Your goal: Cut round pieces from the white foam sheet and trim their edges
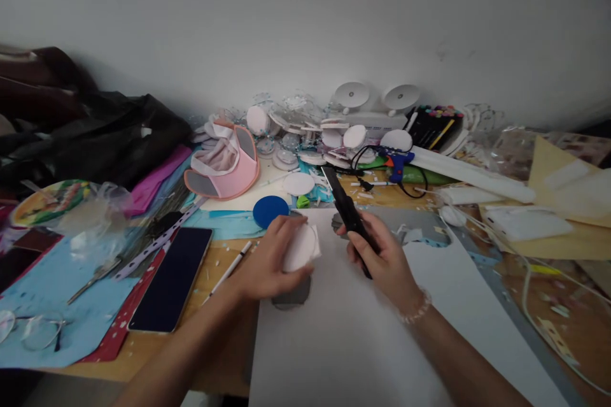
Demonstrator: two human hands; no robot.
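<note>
My right hand (377, 254) is wrapped round a black utility knife (351, 213), its blade bared and pointing up and to the left. My left hand (274, 260) curls over a white disc (301, 251), thumb and fingers at its edges. A square corner of white paper or card shows beside that disc. Under the left hand lies a dark grey rounded piece (292, 295), partly covered. Just behind the fingers is a blue disc (270, 211), and a white oval piece (298, 184) lies farther back. A large pale sheet (344, 337) spreads beneath both hands.
A phone (172, 279), a white pen (229, 270), scissors (98, 276) and glasses (41, 330) lie left. Behind stand a pink visor cap (243, 165), piled white discs (329, 136) and a blue glue gun (398, 162). A white cable (527, 292) runs along the right.
</note>
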